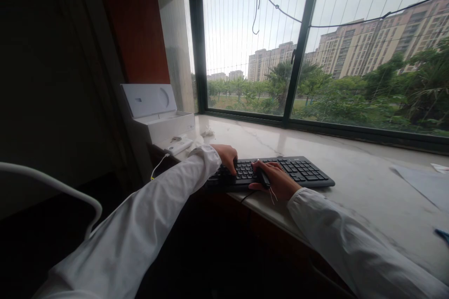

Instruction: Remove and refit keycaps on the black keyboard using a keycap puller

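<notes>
Work looks under way on the keyboard (310, 168), which lies along the front edge of the counter (365, 168) just below the middle of the frame; how much of it is done and how much is left cannot be told, since the hands hide part of the keys and the visible ones seem in place. To the left of centre, the white box (157, 126) stands with its lid up, so the unboxed state of things there is plain, though what it held is not. The left hand (227, 155) comes in over the keyboard's left part, wrist bent, fingers curled downward and partly hidden; whether it grips anything I cannot tell. The right hand (280, 181) reaches in from the lower right, palm down over the middle keys, its fingers closed round a slim black tool (263, 178) with a thin cord (272, 196) hanging off its near end. Both forearms, in white sleeves (150, 215), slant inward from the bottom corners, bringing the hands close together but apart.
</notes>
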Tool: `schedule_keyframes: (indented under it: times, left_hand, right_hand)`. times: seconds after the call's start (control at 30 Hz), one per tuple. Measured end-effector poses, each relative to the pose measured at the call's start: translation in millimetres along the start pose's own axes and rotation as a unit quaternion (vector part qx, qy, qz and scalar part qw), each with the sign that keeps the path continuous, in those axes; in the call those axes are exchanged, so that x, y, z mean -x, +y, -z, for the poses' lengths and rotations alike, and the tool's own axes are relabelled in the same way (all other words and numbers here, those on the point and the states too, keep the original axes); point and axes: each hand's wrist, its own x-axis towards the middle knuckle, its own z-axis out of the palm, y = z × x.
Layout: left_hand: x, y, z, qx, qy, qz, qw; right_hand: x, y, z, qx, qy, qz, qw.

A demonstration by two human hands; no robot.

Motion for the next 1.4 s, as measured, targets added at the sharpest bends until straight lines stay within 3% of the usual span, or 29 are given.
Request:
schedule_keyframes:
  times: [0.47, 0.87, 1.4]
  left_hand:
    - [3.8, 6.5, 6.5, 0.002, -0.025, 0.008, 1.0]
    - [3.5, 8.6, 3.2, -0.019, -0.005, 0.008, 1.0]
    - [0.6, 10.7, 6.8, -0.015, -0.019, 0.014, 1.0]
  right_hand:
    - [-0.1, 2.7, -3.9, 0.013, 0.014, 0.008, 1.0]
    - [0.2, 4.6, -4.9, 0.008, 0.004, 0.012, 1.0]
    - [-0.1, 0.0, -2.2, 0.031, 0.01, 0.012, 0.999]
